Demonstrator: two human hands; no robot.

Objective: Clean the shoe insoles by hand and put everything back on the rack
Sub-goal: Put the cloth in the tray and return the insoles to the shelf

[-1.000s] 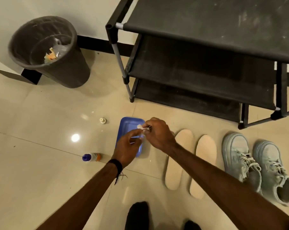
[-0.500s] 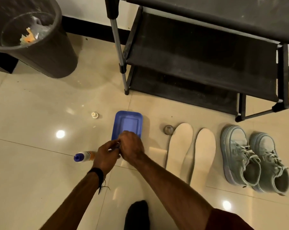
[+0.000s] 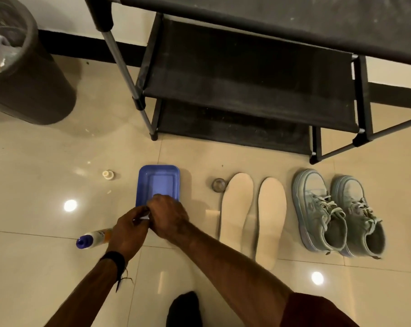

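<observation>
Head view: insoles (image 3: 254, 215) lie lengthwise, toes toward rack (image 3: 247, 86).

Two beige insoles (image 3: 251, 215) flat on floor, side by side; grey-green shoes (image 3: 336, 213) upright beside, apparently unlaced.

A glossy beige tiled floor (image 3: 46, 149) is seen bearing a blue tray (image 3: 158, 182), two insoles (image 3: 237, 204), a pair of pale sneakers (image 3: 336, 213), a bottle (image 3: 93, 239) at near left, a black rack (image 3: 247, 90) and a bin (image 3: 30, 90) at far left.
</observation>
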